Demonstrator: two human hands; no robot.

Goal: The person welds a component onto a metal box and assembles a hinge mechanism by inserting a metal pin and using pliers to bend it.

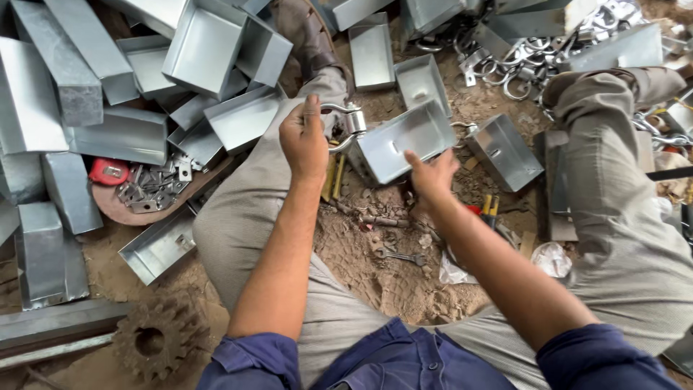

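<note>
My left hand (303, 137) grips a shiny metal clamp ring (345, 119) and holds it against the left end of a galvanised sheet-metal box (404, 141). My right hand (432, 173) holds that box by its lower right edge, above the dirt floor between my legs. The box's open side faces up toward me. Just below the box lie yellow-handled tools (333, 177), partly hidden behind my left hand.
Many grey metal boxes (206, 47) are piled at the left and back. A heap of clamp rings (534, 61) lies at the back right. A rusty gear (155, 339), a small spanner (401, 256), a red tape measure (108, 172) and a board of small brackets (148, 191) lie around.
</note>
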